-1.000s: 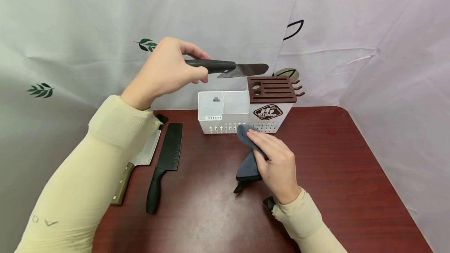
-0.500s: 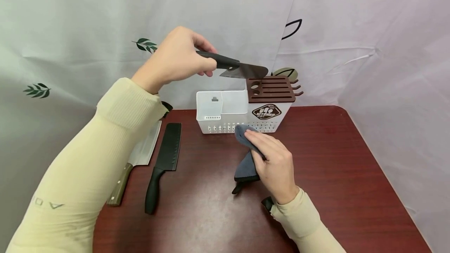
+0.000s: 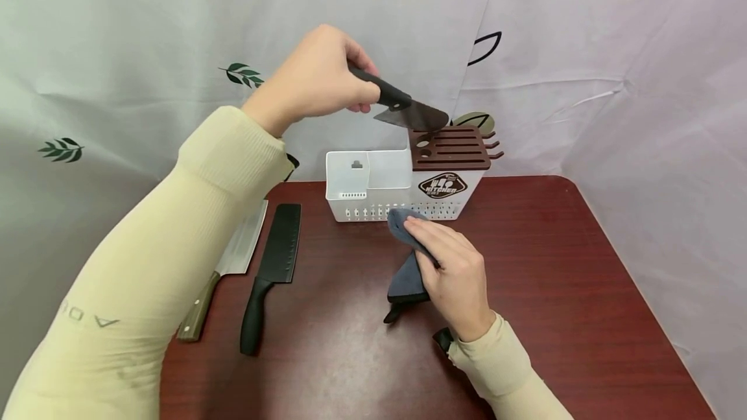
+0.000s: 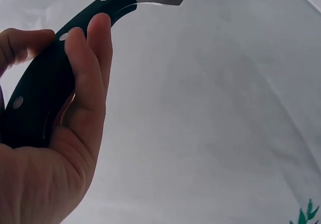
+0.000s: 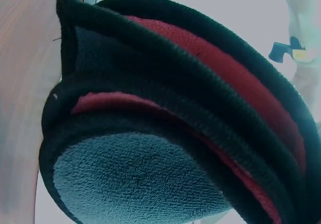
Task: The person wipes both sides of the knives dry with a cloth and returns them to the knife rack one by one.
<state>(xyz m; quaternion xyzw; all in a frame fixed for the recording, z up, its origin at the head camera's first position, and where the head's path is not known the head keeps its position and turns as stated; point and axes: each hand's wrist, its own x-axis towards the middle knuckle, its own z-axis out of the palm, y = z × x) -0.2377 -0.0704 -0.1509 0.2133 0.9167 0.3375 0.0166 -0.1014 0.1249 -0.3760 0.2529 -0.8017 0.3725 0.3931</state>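
Note:
My left hand [image 3: 321,76] grips a knife [image 3: 417,115] by its black riveted handle, thumb on one side and fingers on the other. Its broad blade slants down to the right, the tip overlapping the back of a brown slotted lid [image 3: 458,159] in the head view. That lid tops the right half of a white kitchen holder [image 3: 373,177]. In front of the holder, my right hand [image 3: 461,277] holds a folded grey-blue cloth [image 3: 408,277] with dark edging. Red layers show between the folds of the cloth [image 5: 135,179] in the right wrist view.
On the left of the dark red table [image 3: 543,264] lie a black-bladed knife [image 3: 280,245] and a cleaver [image 3: 245,245] with a wooden handle, partly behind my left sleeve. Brown hooks [image 3: 495,145] stick out from the holder's right side. A pale curtain [image 3: 583,50] hangs behind.
My left hand has moved right and upward, and the knife has tilted from nearly level to blade-down, its tip staying near the slotted lid. The right hand and cloth stay almost still.

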